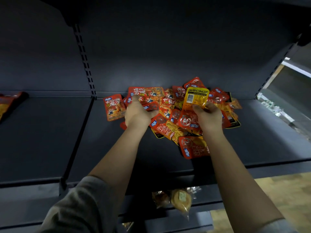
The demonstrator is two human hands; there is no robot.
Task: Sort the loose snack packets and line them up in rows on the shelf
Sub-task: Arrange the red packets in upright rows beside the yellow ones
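Note:
A loose heap of red and orange snack packets lies on the dark shelf, toward its back right. My left hand is at the heap's left side, its fingers curled round a small red packet. My right hand pinches a yellow packet by its lower edge and holds it upright above the heap, barcode side facing me. A larger red packet lies flat just left of my left hand.
A slotted upright divides this bay from the left bay, where another red packet lies at the edge. On the lower shelf sit wrapped round pastries. Wooden floor shows at the lower right.

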